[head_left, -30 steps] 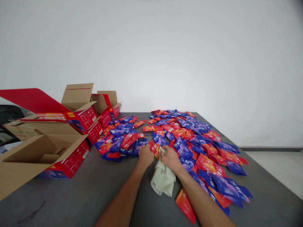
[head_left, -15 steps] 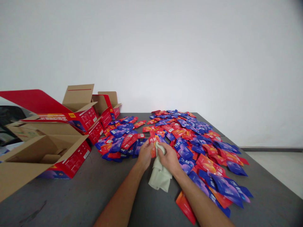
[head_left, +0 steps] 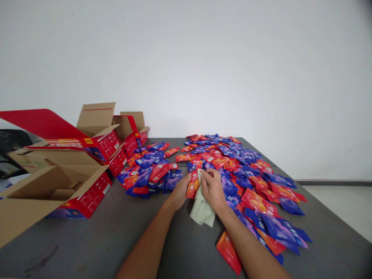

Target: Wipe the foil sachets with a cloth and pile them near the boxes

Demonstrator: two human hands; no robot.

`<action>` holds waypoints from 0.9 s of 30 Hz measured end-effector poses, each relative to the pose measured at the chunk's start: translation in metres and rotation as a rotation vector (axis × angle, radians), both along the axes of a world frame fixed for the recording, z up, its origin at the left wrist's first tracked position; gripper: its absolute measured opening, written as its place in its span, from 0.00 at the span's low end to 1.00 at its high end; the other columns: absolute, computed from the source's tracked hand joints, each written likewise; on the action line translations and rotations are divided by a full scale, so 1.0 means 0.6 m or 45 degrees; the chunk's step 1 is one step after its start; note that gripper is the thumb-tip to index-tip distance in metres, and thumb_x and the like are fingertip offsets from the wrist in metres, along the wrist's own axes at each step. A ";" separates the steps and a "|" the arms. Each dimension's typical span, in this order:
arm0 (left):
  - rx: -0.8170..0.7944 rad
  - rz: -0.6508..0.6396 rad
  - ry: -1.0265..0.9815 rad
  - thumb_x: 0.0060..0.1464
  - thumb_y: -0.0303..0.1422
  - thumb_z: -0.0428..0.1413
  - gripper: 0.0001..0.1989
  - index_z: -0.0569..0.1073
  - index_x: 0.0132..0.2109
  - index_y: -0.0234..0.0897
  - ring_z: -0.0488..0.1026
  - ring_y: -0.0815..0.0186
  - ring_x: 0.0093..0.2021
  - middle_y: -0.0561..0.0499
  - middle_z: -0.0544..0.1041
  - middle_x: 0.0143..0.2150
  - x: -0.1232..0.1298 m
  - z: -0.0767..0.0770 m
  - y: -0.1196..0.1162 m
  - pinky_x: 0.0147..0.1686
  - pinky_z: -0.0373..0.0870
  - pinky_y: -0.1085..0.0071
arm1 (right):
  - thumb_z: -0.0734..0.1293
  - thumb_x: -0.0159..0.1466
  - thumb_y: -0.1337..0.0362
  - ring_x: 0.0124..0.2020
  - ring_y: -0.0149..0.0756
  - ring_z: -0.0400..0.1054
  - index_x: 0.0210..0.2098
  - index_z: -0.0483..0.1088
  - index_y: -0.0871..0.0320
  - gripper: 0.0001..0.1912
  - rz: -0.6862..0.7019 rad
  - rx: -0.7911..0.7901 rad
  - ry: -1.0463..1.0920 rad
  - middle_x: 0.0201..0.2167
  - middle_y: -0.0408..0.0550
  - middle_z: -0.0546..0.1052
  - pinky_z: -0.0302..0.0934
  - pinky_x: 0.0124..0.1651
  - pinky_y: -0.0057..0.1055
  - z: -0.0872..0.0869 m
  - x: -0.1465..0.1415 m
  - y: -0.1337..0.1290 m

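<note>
Over the middle of the table, my left hand point(head_left: 179, 192) is closed on the left edge of a red and orange packet point(head_left: 192, 186) with white print. My right hand point(head_left: 213, 188) pinches a pale cream cloth point(head_left: 201, 209) against the packet's right side. The cloth's lower end hangs down towards the dark tabletop. Right beside my right hand spreads a large heap of blue and red packets point(head_left: 225, 185). A smaller pile of the same packets point(head_left: 145, 174) lies left of my hands. One lone red packet point(head_left: 228, 252) rests near my right forearm.
Open cardboard boxes with red printed sides stand along the left, the nearest box point(head_left: 90, 195) with its flaps spread. The dark grey table point(head_left: 95, 244) ends at a white wall point(head_left: 203, 69). Behind the boxes is part of a black chair point(head_left: 13, 145).
Both hands have shifted slightly right with the packet and cloth. The packet now tilts, and my right hand has moved up along its edge with the cloth.
</note>
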State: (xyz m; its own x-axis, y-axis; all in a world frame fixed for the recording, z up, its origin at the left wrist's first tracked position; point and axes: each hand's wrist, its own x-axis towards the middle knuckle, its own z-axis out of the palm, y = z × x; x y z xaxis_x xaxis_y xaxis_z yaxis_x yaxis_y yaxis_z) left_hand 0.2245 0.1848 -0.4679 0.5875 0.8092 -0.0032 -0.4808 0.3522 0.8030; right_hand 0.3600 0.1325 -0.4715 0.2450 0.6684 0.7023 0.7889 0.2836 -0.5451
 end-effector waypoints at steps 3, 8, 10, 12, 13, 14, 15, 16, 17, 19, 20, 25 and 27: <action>0.000 0.004 -0.008 0.58 0.44 0.59 0.21 0.77 0.52 0.35 0.75 0.56 0.55 0.43 0.80 0.51 0.004 -0.012 0.004 0.59 0.66 0.61 | 0.60 0.69 0.65 0.51 0.45 0.63 0.54 0.74 0.54 0.18 0.008 0.013 -0.045 0.50 0.56 0.69 0.62 0.55 0.47 0.002 -0.001 0.000; -0.056 -0.005 -0.046 0.59 0.49 0.55 0.21 0.77 0.48 0.38 0.74 0.55 0.55 0.43 0.80 0.49 -0.001 -0.003 0.004 0.59 0.67 0.60 | 0.60 0.68 0.67 0.51 0.45 0.64 0.56 0.73 0.52 0.19 0.128 -0.057 -0.147 0.52 0.55 0.69 0.63 0.54 0.44 -0.001 -0.025 -0.005; -0.061 0.028 -0.078 0.58 0.50 0.55 0.23 0.76 0.47 0.36 0.75 0.54 0.54 0.42 0.80 0.48 -0.004 0.004 0.004 0.57 0.68 0.60 | 0.61 0.67 0.67 0.53 0.46 0.63 0.57 0.72 0.51 0.20 0.172 -0.113 -0.188 0.53 0.55 0.68 0.64 0.54 0.45 0.000 -0.035 -0.010; -0.079 0.051 -0.098 0.58 0.50 0.55 0.23 0.76 0.47 0.33 0.75 0.54 0.53 0.42 0.81 0.47 -0.007 0.010 0.006 0.56 0.69 0.60 | 0.63 0.65 0.68 0.54 0.48 0.63 0.58 0.71 0.50 0.22 0.193 -0.177 -0.219 0.54 0.55 0.67 0.64 0.55 0.46 0.005 -0.043 -0.017; -0.095 0.061 -0.101 0.58 0.49 0.55 0.23 0.76 0.46 0.33 0.76 0.54 0.52 0.42 0.81 0.46 -0.007 0.012 0.007 0.55 0.70 0.61 | 0.64 0.64 0.67 0.54 0.49 0.62 0.58 0.71 0.49 0.23 0.197 -0.203 -0.229 0.55 0.55 0.67 0.64 0.55 0.47 0.007 -0.047 -0.020; -0.109 0.071 -0.103 0.59 0.48 0.55 0.22 0.77 0.45 0.32 0.77 0.55 0.51 0.42 0.81 0.45 -0.008 0.013 0.008 0.53 0.71 0.62 | 0.66 0.63 0.67 0.55 0.50 0.62 0.59 0.70 0.49 0.24 0.198 -0.222 -0.235 0.56 0.55 0.66 0.64 0.55 0.47 0.009 -0.049 -0.024; -0.119 0.078 -0.104 0.59 0.47 0.55 0.21 0.77 0.45 0.31 0.77 0.55 0.49 0.42 0.81 0.44 -0.008 0.014 0.009 0.52 0.71 0.63 | 0.67 0.61 0.67 0.55 0.51 0.61 0.59 0.70 0.49 0.26 0.201 -0.234 -0.237 0.56 0.56 0.65 0.64 0.55 0.48 0.011 -0.052 -0.026; -0.124 0.083 -0.104 0.59 0.46 0.55 0.20 0.77 0.44 0.31 0.78 0.56 0.48 0.42 0.81 0.43 -0.008 0.014 0.009 0.50 0.71 0.64 | 0.68 0.60 0.68 0.55 0.51 0.61 0.59 0.70 0.49 0.26 0.206 -0.241 -0.231 0.56 0.56 0.65 0.64 0.55 0.48 0.011 -0.053 -0.027; -0.121 0.092 -0.104 0.58 0.45 0.56 0.19 0.77 0.43 0.31 0.78 0.57 0.46 0.43 0.81 0.42 -0.008 0.013 0.009 0.48 0.72 0.65 | 0.67 0.60 0.69 0.55 0.50 0.62 0.58 0.70 0.50 0.26 0.216 -0.243 -0.219 0.55 0.55 0.65 0.64 0.55 0.47 0.011 -0.054 -0.028; -0.084 0.140 -0.096 0.56 0.41 0.58 0.16 0.77 0.42 0.31 0.78 0.60 0.41 0.45 0.81 0.39 -0.009 0.010 0.011 0.43 0.72 0.68 | 0.65 0.61 0.71 0.54 0.48 0.63 0.56 0.72 0.50 0.25 0.253 -0.233 -0.180 0.52 0.54 0.67 0.65 0.55 0.45 0.007 -0.055 -0.026; -0.054 0.178 -0.082 0.54 0.38 0.59 0.14 0.76 0.42 0.32 0.78 0.62 0.38 0.46 0.81 0.38 -0.010 0.007 0.011 0.40 0.72 0.70 | 0.64 0.61 0.72 0.53 0.47 0.64 0.55 0.72 0.50 0.24 0.273 -0.220 -0.154 0.51 0.54 0.68 0.65 0.55 0.45 0.005 -0.054 -0.023; 0.060 0.417 0.036 0.43 0.27 0.59 0.16 0.76 0.44 0.34 0.76 0.66 0.32 0.49 0.80 0.36 -0.018 0.001 0.019 0.35 0.70 0.71 | 0.62 0.65 0.69 0.52 0.43 0.68 0.56 0.72 0.54 0.20 0.217 -0.112 0.077 0.51 0.54 0.71 0.64 0.59 0.44 0.003 -0.038 -0.010; 0.020 0.516 0.074 0.41 0.26 0.59 0.19 0.74 0.45 0.35 0.76 0.66 0.32 0.49 0.80 0.37 -0.021 0.004 0.022 0.35 0.71 0.70 | 0.63 0.66 0.66 0.54 0.44 0.68 0.56 0.70 0.57 0.19 0.144 -0.099 0.177 0.52 0.55 0.73 0.63 0.60 0.45 0.008 -0.032 -0.010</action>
State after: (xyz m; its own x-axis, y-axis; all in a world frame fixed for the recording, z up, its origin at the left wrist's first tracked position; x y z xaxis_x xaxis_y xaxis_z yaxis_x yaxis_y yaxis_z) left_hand 0.2119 0.1979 -0.4655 0.2202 0.9754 -0.0126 -0.5316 0.1308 0.8368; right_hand 0.3410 0.1267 -0.4668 0.2562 0.7481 0.6121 0.6699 0.3190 -0.6704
